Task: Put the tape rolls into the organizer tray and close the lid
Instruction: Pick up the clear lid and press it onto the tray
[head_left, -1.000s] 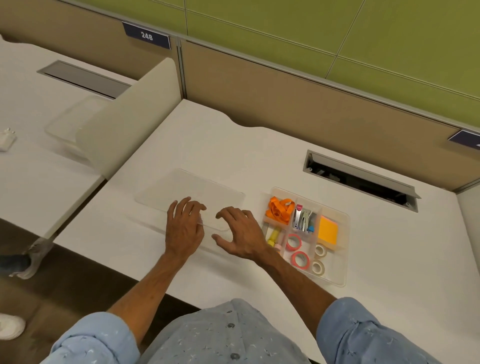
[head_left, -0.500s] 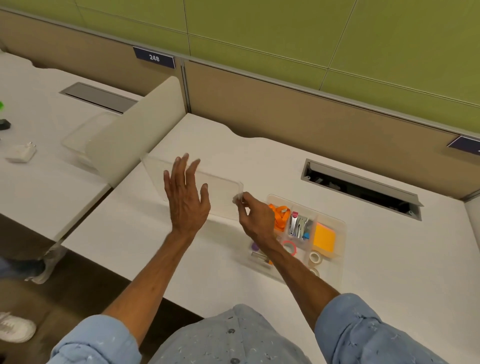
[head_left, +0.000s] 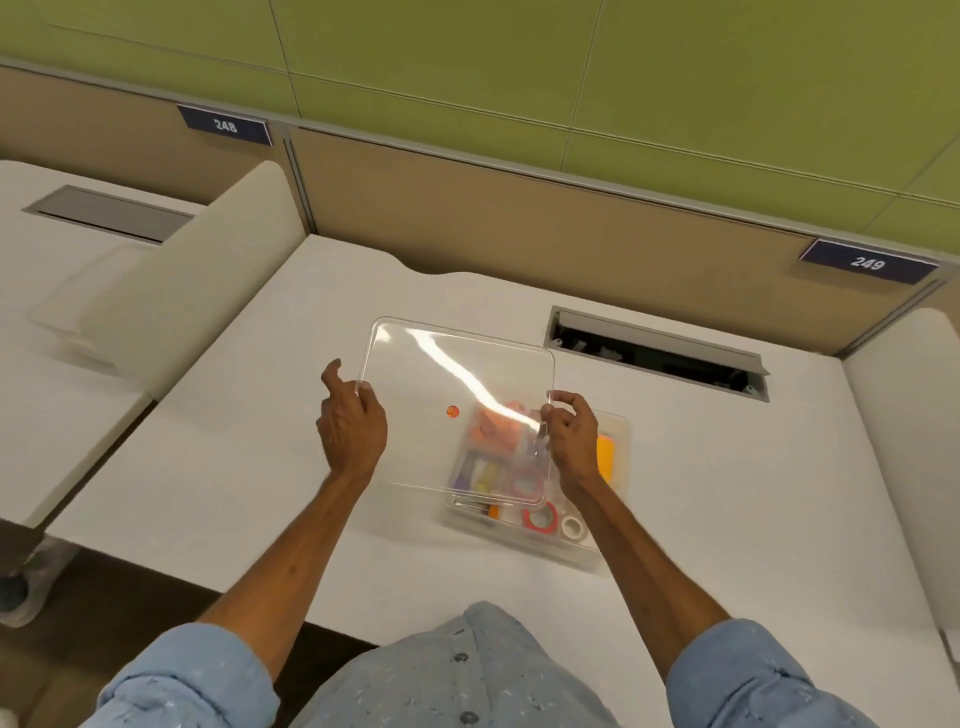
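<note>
A clear plastic lid (head_left: 441, 374) hangs in the air above the white desk, partly over the organizer tray (head_left: 621, 470). My left hand (head_left: 350, 428) pinches its left edge and my right hand (head_left: 571, 436) pinches its right edge. The clear tray sits on the desk below and to the right. In its near compartments lie a red tape roll (head_left: 540, 518) and a white tape roll (head_left: 573, 527). Another red roll, orange items and a yellow pad show blurred through the lid.
An open cable slot (head_left: 660, 353) lies in the desk behind the tray. A beige divider panel (head_left: 192, 280) stands at the left, with another clear container (head_left: 78, 306) on the neighbouring desk. The desk's front edge runs close to my body.
The lid, flat on the desk a second ago, has been lifted by both hands and carried right, over the tray's left part.
</note>
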